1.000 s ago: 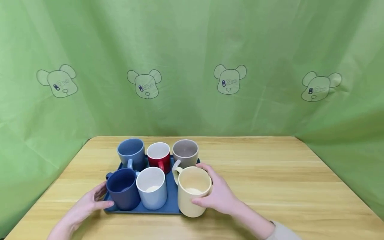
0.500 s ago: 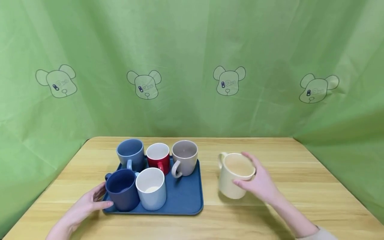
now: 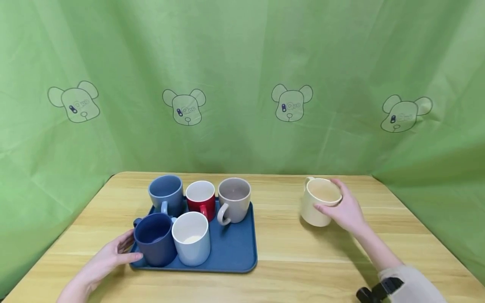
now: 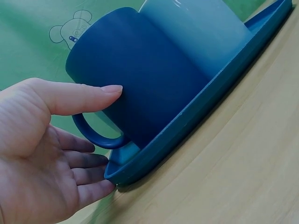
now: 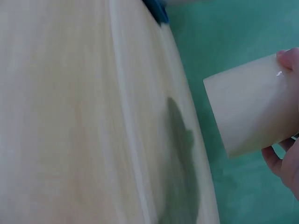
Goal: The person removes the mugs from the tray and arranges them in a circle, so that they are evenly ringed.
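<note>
My right hand (image 3: 342, 210) was curled around the cream mug (image 3: 312, 210), the thumb on the near side, and held it in the air above the wood-grain table (image 3: 295, 269). I gripped the body close to the rim, probably because this was secure while the handle pointed away from my palm. My left hand (image 3: 110, 259) was relaxed and held nothing; its fingertips were at the corner of the blue tray (image 3: 233, 252), I suppose to steady it. Whether its thumb touched the navy mug (image 3: 155, 244), I cannot tell. One second earlier, the cream mug was at the tray's front right corner; now it was well apart, to the right and farther back. My left hand and the navy mug had stayed in place.
</note>
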The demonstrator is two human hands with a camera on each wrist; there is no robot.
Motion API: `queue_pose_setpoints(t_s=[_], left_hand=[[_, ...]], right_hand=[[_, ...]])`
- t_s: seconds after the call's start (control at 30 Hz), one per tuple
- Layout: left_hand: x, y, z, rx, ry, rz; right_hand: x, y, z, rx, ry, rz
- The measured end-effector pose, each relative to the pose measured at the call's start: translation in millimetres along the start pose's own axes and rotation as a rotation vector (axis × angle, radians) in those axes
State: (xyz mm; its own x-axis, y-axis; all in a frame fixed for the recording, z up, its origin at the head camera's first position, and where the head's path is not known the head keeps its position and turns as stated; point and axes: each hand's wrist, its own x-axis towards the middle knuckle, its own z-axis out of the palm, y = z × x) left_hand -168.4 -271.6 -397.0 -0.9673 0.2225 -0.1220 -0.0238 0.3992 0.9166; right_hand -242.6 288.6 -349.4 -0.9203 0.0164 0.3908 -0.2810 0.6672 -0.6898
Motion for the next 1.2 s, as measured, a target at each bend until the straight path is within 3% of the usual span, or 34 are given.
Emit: queue_pose_setpoints(t_s=[0.37, 0.77, 1.2], left_hand=[[-1.0, 0.5, -0.2, -0.005, -0.02, -0.024], [0.0, -3.9, 2.0, 0.011, -0.022, -0.009], [-0.6, 1.2, -0.5, 0.014, -0.016, -0.037]], right_hand=[[31.0, 35.9, 1.9, -0.012, -0.02, 0.09], [35.9, 60.7, 8.9, -0.012, -0.037, 0.114], [47.9, 66.7, 7.0, 0.168, -0.105, 0.12]])
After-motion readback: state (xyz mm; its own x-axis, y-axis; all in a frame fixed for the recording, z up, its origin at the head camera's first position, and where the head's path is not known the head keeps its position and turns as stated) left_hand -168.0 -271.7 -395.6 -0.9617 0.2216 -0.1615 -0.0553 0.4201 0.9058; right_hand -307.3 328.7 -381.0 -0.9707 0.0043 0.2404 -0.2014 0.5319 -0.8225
